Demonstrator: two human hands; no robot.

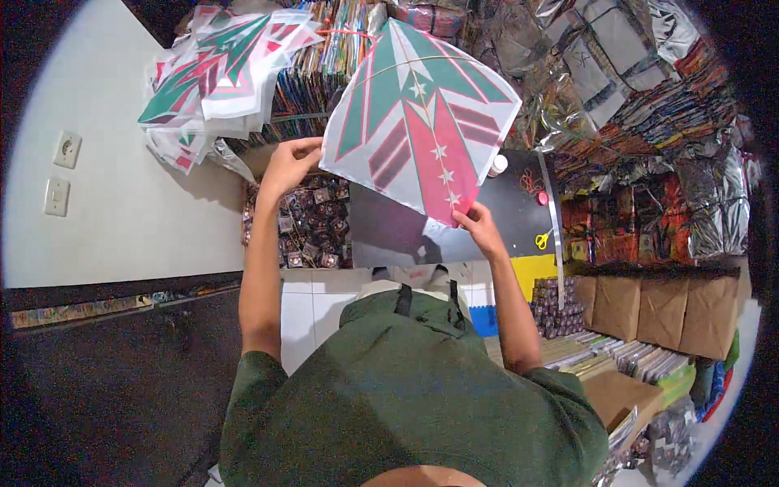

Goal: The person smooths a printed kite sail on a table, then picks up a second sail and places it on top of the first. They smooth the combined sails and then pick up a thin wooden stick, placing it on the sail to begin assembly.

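Note:
A diamond-shaped paper kite [389,146], white with green, pink and dark stripes and a line of white stars, is held up above a dark table [381,231]. A thin curved stick crosses its upper part, and another runs down its middle. My left hand [290,166] pinches the kite's left corner between thumb and fingers. At the bottom tip, my right hand [480,230] grips the lower edge, thumb on the front. A pile of similar kites [219,81] lies beyond my left hand, on top of stacked goods.
Yellow scissors [543,240], a red round lid [543,198], a white jar [497,165] and tangled red string [531,183] lie on the table's right. Small packets [312,219] crowd its left side. Wrapped bundles [600,57] rise behind, and brown paper packages [661,312] stand to the right.

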